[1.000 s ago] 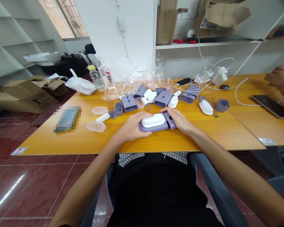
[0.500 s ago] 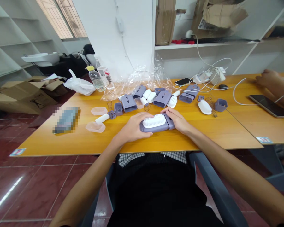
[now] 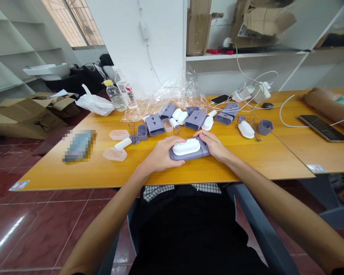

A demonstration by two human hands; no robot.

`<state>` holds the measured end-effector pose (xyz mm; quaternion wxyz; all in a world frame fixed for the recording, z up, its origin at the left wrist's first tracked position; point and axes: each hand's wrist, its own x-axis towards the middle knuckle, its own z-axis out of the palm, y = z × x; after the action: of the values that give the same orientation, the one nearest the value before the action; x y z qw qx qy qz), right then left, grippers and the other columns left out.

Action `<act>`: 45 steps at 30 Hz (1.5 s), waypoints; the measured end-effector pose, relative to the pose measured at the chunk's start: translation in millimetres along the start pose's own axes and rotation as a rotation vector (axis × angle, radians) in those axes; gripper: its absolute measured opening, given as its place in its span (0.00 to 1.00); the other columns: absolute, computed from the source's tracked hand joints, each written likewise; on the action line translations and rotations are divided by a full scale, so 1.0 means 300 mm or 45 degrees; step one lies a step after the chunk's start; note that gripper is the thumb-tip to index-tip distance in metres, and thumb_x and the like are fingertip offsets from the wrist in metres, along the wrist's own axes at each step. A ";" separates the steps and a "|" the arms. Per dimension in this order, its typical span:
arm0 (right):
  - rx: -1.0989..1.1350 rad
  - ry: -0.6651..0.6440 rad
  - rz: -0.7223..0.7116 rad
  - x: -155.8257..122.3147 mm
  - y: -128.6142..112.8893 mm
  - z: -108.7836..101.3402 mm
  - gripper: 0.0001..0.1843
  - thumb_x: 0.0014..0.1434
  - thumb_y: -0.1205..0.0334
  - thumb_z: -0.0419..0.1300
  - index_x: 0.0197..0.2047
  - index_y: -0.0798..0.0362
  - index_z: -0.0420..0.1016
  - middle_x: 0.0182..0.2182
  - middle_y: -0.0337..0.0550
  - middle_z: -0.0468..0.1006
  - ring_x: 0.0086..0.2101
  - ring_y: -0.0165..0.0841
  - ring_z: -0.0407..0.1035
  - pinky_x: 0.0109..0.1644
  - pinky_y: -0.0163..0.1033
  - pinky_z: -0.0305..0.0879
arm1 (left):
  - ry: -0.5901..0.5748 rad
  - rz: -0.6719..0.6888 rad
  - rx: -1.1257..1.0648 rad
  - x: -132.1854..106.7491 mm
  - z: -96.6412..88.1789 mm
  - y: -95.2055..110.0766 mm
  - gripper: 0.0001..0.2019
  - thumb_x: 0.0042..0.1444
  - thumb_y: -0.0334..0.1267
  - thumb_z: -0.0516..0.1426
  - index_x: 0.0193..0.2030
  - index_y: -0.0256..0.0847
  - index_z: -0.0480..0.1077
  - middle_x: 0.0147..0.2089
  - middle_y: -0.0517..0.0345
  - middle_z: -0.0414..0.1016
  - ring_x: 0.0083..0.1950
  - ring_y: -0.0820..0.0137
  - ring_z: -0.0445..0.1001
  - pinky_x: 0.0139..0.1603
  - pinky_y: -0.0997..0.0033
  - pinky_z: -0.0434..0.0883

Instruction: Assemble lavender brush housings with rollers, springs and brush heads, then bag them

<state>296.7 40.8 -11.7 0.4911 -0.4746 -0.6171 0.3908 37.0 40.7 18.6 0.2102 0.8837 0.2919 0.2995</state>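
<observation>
A grey-purple plastic case (image 3: 192, 153) with a white ribbed brush insert (image 3: 186, 146) on top lies on the wooden table (image 3: 246, 164) right in front of me. My left hand (image 3: 160, 154) wraps round its left end, fingers curled over the edge. My right hand (image 3: 213, 144) grips its right end, pressing an end cap against the case. Behind them lie several more grey cases (image 3: 156, 125), white inserts (image 3: 245, 129), springs (image 3: 131, 127) and a small grey cup (image 3: 265, 126).
Two clear lids (image 3: 114, 153) lie left, with a blurred flat object (image 3: 79, 145). Water bottles (image 3: 114, 95) and crumpled plastic wrap (image 3: 172, 93) stand at the back. Cables, chargers, phones (image 3: 323, 128) and another person's arm (image 3: 326, 103) are at right. Cardboard boxes (image 3: 31, 114) sit on the floor left.
My hands have stayed on the case; the right hand has pushed the end cap in closer. The other person's hand at far right has drawn back.
</observation>
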 end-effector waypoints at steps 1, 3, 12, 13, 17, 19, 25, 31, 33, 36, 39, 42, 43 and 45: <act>0.001 -0.023 -0.004 -0.001 -0.001 -0.002 0.16 0.64 0.44 0.58 0.40 0.45 0.79 0.41 0.41 0.81 0.47 0.43 0.72 0.58 0.46 0.66 | -0.006 -0.001 -0.002 -0.001 -0.001 0.000 0.32 0.51 0.41 0.72 0.63 0.46 0.73 0.63 0.49 0.79 0.63 0.52 0.79 0.67 0.47 0.73; 0.010 -0.060 -0.011 -0.003 -0.003 -0.005 0.16 0.65 0.44 0.58 0.40 0.45 0.79 0.41 0.41 0.82 0.47 0.43 0.72 0.59 0.46 0.65 | -0.012 -0.004 -0.002 -0.002 0.000 0.000 0.32 0.51 0.41 0.72 0.63 0.46 0.73 0.63 0.49 0.79 0.63 0.53 0.79 0.66 0.47 0.74; 0.017 -0.017 0.015 -0.009 -0.005 -0.007 0.15 0.64 0.43 0.58 0.39 0.45 0.79 0.39 0.41 0.81 0.45 0.44 0.72 0.56 0.47 0.67 | -0.004 -0.046 0.033 -0.003 0.017 0.013 0.33 0.49 0.39 0.72 0.64 0.46 0.72 0.64 0.49 0.78 0.63 0.52 0.78 0.67 0.46 0.73; 0.016 -0.018 0.007 -0.010 -0.005 -0.007 0.15 0.64 0.44 0.58 0.39 0.45 0.79 0.39 0.41 0.81 0.45 0.43 0.72 0.56 0.47 0.67 | -0.006 -0.042 0.035 -0.003 0.017 0.012 0.33 0.49 0.39 0.72 0.64 0.46 0.72 0.64 0.49 0.78 0.63 0.52 0.78 0.67 0.46 0.73; -0.020 -0.028 -0.025 -0.014 -0.004 -0.003 0.16 0.66 0.44 0.57 0.39 0.46 0.79 0.39 0.41 0.81 0.43 0.43 0.71 0.54 0.47 0.67 | -0.004 -0.012 0.021 -0.004 0.018 0.007 0.33 0.50 0.39 0.72 0.64 0.47 0.71 0.64 0.49 0.78 0.63 0.52 0.78 0.67 0.45 0.74; -0.037 -0.017 -0.043 -0.018 -0.004 0.001 0.16 0.66 0.45 0.57 0.39 0.46 0.78 0.39 0.41 0.81 0.44 0.43 0.71 0.54 0.47 0.66 | 0.005 -0.008 0.015 -0.003 0.022 0.008 0.33 0.49 0.38 0.72 0.63 0.47 0.71 0.64 0.49 0.78 0.63 0.52 0.78 0.67 0.45 0.73; -0.002 0.004 -0.030 -0.026 -0.007 0.005 0.15 0.67 0.46 0.56 0.40 0.46 0.77 0.39 0.41 0.81 0.45 0.43 0.72 0.55 0.47 0.65 | 0.015 -0.011 0.001 0.005 0.028 0.023 0.33 0.48 0.36 0.73 0.62 0.45 0.72 0.63 0.50 0.79 0.63 0.53 0.78 0.67 0.47 0.73; 0.063 -0.039 0.018 -0.025 -0.012 -0.001 0.12 0.64 0.49 0.59 0.43 0.46 0.78 0.44 0.41 0.81 0.49 0.43 0.72 0.61 0.49 0.64 | -0.007 -0.048 0.003 0.001 0.027 0.021 0.33 0.49 0.37 0.72 0.63 0.46 0.71 0.64 0.49 0.78 0.63 0.52 0.78 0.68 0.46 0.73; 0.101 -0.023 0.052 -0.027 -0.015 -0.003 0.12 0.60 0.51 0.63 0.45 0.45 0.77 0.46 0.41 0.81 0.51 0.43 0.72 0.60 0.48 0.65 | -0.013 -0.072 0.013 0.000 0.026 0.017 0.34 0.50 0.38 0.72 0.64 0.46 0.69 0.65 0.48 0.77 0.64 0.51 0.77 0.68 0.45 0.73; 0.310 0.045 0.194 -0.025 -0.020 -0.003 0.19 0.54 0.53 0.70 0.49 0.43 0.75 0.45 0.39 0.80 0.46 0.40 0.73 0.50 0.44 0.72 | -0.018 -0.190 0.051 0.000 0.016 0.012 0.38 0.53 0.44 0.72 0.69 0.45 0.65 0.71 0.44 0.73 0.70 0.47 0.73 0.71 0.40 0.69; 0.630 0.111 0.363 -0.017 -0.026 -0.004 0.24 0.49 0.55 0.74 0.48 0.43 0.74 0.41 0.36 0.78 0.39 0.36 0.73 0.42 0.41 0.74 | -0.048 -0.372 0.088 0.002 -0.002 0.010 0.42 0.56 0.53 0.71 0.73 0.44 0.62 0.74 0.42 0.69 0.73 0.44 0.70 0.72 0.39 0.68; 0.773 0.127 0.442 -0.011 -0.029 -0.009 0.23 0.47 0.58 0.76 0.45 0.45 0.75 0.39 0.37 0.79 0.38 0.34 0.74 0.42 0.42 0.76 | -0.062 -0.433 0.106 0.000 -0.013 0.004 0.44 0.54 0.54 0.72 0.74 0.44 0.62 0.74 0.44 0.70 0.73 0.46 0.71 0.73 0.43 0.69; 0.774 0.122 0.448 -0.011 -0.028 -0.011 0.23 0.47 0.59 0.76 0.46 0.45 0.76 0.39 0.37 0.79 0.38 0.34 0.74 0.42 0.42 0.77 | -0.065 -0.422 0.112 -0.001 -0.014 0.001 0.44 0.54 0.54 0.72 0.74 0.44 0.62 0.74 0.44 0.70 0.73 0.46 0.71 0.73 0.44 0.69; 0.756 0.111 0.444 -0.013 -0.025 -0.013 0.25 0.47 0.60 0.76 0.49 0.45 0.76 0.38 0.36 0.79 0.36 0.33 0.73 0.40 0.42 0.77 | -0.065 -0.382 0.129 -0.005 -0.013 -0.009 0.43 0.54 0.53 0.71 0.73 0.44 0.63 0.73 0.45 0.71 0.71 0.47 0.72 0.72 0.45 0.69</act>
<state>299.3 35.3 -4.6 0.5595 -0.4255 -0.3644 0.6109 32.5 42.5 19.3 0.2152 0.8469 0.4300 0.2270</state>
